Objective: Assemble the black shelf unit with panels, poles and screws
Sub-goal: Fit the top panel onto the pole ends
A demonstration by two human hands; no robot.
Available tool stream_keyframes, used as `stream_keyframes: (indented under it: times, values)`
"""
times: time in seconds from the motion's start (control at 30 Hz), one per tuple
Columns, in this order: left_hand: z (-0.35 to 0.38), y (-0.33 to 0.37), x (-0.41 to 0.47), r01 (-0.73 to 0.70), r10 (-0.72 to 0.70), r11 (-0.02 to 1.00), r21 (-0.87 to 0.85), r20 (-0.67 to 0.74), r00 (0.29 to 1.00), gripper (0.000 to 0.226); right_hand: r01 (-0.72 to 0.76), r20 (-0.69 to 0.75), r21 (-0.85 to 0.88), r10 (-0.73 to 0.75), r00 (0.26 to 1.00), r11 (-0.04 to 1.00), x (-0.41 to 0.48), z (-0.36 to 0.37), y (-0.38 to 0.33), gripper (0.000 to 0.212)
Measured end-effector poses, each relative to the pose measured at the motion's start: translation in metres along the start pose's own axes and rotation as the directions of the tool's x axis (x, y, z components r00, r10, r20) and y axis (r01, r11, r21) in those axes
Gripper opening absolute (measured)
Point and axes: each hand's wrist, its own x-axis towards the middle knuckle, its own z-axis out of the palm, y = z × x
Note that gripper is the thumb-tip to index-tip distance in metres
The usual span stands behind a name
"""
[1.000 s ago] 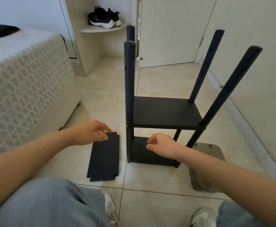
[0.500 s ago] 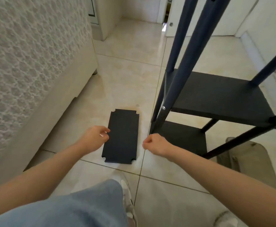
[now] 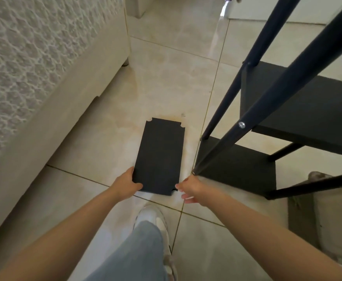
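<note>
Two hands are working the loose black panel [image 3: 160, 157], which is lying flat on the tiled floor [image 3: 166, 78] just left of the half-built shelf unit [image 3: 297, 110]. The left hand [image 3: 126, 184] is clamping round the near-left corner, while the right hand [image 3: 190, 191] is reaching in w/ fingers apart and relaxed, tips right by the near-right notch, holding nothing. Panel is looking thin, stiff & light, prob. a bit slick on tile, so I'm judging it's best lifted by the long edges near the notched corners w/ both hands, keeping it clear of the poles [image 3: 277, 89] and the screw [image 3: 241, 125] sitting in the nearest one.
</note>
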Motion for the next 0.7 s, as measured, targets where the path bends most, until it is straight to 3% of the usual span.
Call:
stream_keyframes:
  times: [0.33,0.47,0.57,0.7]
  values:
    - [0.002,0.000,0.002,0.028,-0.007,0.971,-0.237,0.088,0.996,0.073,-0.071,-0.017,0.123,0.074,0.997,0.990,0.012,0.017,0.001,0.035]
    - [-0.002,0.002,0.004,0.070,-0.087,0.929,-0.364,-0.032,0.996,0.064,-0.060,-0.036,0.309,0.074,0.997,0.949,0.010,0.020,0.002,0.038]
    - [-0.011,0.007,0.005,0.113,-0.185,0.873,-0.474,-0.108,0.977,0.067,-0.061,0.034,0.462,0.051,0.998,0.885,0.000,0.018,0.001,0.034]
    - [-0.027,0.015,-0.005,0.182,-0.215,0.779,-0.601,0.016,0.976,0.046,-0.050,0.096,0.633,-0.014,0.995,0.773,-0.023,0.005,-0.006,0.026]
